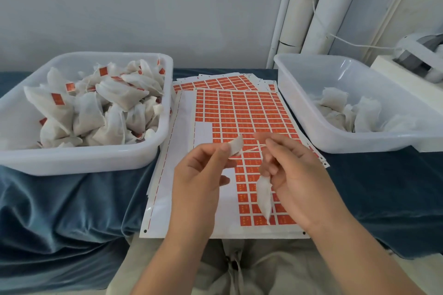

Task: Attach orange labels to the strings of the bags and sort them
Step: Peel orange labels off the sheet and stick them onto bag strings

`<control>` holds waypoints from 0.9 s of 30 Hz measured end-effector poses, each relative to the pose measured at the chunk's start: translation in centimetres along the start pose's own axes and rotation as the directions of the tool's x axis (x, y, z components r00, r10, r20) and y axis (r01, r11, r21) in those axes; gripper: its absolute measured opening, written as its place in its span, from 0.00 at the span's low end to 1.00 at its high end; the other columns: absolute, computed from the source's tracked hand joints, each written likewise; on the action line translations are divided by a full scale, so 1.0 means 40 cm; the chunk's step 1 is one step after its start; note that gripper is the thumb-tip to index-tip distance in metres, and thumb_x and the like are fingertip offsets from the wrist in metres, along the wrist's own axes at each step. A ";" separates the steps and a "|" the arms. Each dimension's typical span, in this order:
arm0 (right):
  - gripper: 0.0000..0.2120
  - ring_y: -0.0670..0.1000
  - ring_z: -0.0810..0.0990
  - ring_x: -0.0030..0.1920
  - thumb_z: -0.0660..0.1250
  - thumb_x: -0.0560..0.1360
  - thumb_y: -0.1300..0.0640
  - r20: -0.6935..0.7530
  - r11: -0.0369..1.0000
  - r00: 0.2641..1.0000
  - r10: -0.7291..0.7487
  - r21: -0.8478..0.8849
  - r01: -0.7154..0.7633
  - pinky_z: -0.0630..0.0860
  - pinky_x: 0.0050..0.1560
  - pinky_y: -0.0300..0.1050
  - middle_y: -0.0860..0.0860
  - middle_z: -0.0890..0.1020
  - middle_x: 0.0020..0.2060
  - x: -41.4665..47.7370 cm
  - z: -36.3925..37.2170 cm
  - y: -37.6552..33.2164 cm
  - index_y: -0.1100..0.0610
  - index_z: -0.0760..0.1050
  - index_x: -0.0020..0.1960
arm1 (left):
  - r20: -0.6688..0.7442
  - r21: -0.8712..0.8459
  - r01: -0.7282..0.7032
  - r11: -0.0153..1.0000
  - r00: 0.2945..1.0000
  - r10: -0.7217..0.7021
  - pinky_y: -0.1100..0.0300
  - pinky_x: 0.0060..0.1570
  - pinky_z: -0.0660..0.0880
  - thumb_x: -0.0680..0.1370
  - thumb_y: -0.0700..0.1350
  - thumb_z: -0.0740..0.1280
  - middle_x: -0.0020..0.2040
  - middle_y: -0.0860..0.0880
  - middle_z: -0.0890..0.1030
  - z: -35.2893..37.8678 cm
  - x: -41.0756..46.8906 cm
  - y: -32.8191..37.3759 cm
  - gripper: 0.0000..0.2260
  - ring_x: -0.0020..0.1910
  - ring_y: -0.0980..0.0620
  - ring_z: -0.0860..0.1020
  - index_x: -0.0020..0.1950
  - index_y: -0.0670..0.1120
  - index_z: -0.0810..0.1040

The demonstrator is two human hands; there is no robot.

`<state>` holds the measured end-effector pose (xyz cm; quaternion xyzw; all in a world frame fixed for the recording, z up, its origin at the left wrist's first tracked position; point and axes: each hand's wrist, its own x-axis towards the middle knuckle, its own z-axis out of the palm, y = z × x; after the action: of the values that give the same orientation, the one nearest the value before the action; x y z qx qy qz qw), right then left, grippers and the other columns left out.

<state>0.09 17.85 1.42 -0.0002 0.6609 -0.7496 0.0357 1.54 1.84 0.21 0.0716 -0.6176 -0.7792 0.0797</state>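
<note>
Both hands are up over the label sheet (239, 112), in the middle of our view.

- Left hand (201, 174): thumb and forefinger pinch a small white tab (235, 147), the other fingers curled. We can't tell whether the tab is a label seen from its back.
- Right hand (294, 174): fingertips pinch the string (249, 149), which runs from the tab at 9 o'clock across to this hand.
- The bag (263, 196) hangs down towards 6 o'clock from the right hand's curled fingers. It's white and slightly blurred, and hangs in front of the sheet's lower rows.
- The top sheet has orange labels in a grid. Its 9 o'clock columns and part of the upper left are already peeled bare. More sheets (215, 83) poke out from under it at 12 o'clock.
- Left tub (79, 162) at 10 o'clock is piled with labelled bags (88, 112), with orange tags showing among them.
- Right tub (359, 143) at 2 o'clock has a few plain bags (354, 110) lying in its far half, with no orange visible on them.
- Tubs and sheets sit on a rumpled blue cloth (60, 210).
- White pipes (311, 7) run up the wall at 1 o'clock. A white device (422, 54) sits behind the right tub, details unclear.
</note>
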 end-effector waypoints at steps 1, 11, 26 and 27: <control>0.11 0.46 0.77 0.36 0.65 0.85 0.53 0.004 1.000 1.000 -0.005 -0.012 0.006 0.76 0.51 0.47 0.49 0.80 0.37 0.000 -0.005 -0.007 0.44 0.86 0.57 | -0.018 0.015 -0.026 1.000 0.999 0.026 0.67 0.38 0.79 0.80 0.53 0.71 0.48 0.53 0.88 -0.006 0.003 0.004 0.07 0.47 0.53 0.87 0.43 0.56 0.85; 0.15 0.40 0.87 0.50 0.70 0.78 0.45 0.112 0.842 0.938 -0.328 -0.415 0.344 0.77 0.46 0.25 0.38 0.88 0.49 -0.050 -0.029 -0.091 0.30 0.76 0.62 | 0.118 0.282 -0.213 0.935 0.975 0.187 0.68 0.39 0.80 0.81 0.44 0.70 0.44 0.57 0.87 -0.038 0.026 0.007 0.07 0.45 0.56 0.86 0.44 0.51 0.81; 0.18 0.39 0.85 0.55 0.71 0.79 0.48 0.159 0.746 0.918 -0.364 -0.541 0.389 0.76 0.55 0.27 0.36 0.87 0.49 -0.058 -0.016 -0.083 0.36 0.74 0.67 | 0.505 0.076 -0.178 0.981 0.855 0.116 0.57 0.47 0.84 0.80 0.50 0.68 0.54 0.48 0.87 -0.033 0.010 0.008 0.06 0.52 0.45 0.87 0.44 0.51 0.79; 0.18 0.38 0.85 0.55 0.71 0.79 0.48 0.158 0.747 0.919 -0.360 -0.542 0.386 0.75 0.55 0.26 0.35 0.87 0.49 -0.056 -0.016 -0.082 0.36 0.74 0.67 | 0.506 0.074 -0.175 0.982 0.855 0.114 0.57 0.47 0.84 0.80 0.50 0.68 0.53 0.48 0.87 -0.032 0.009 0.009 0.06 0.51 0.44 0.88 0.44 0.50 0.79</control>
<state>2.13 19.02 4.68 -0.1589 0.8376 -0.5126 -0.1020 1.47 0.47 0.28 -0.1745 -0.6652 -0.7254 -0.0287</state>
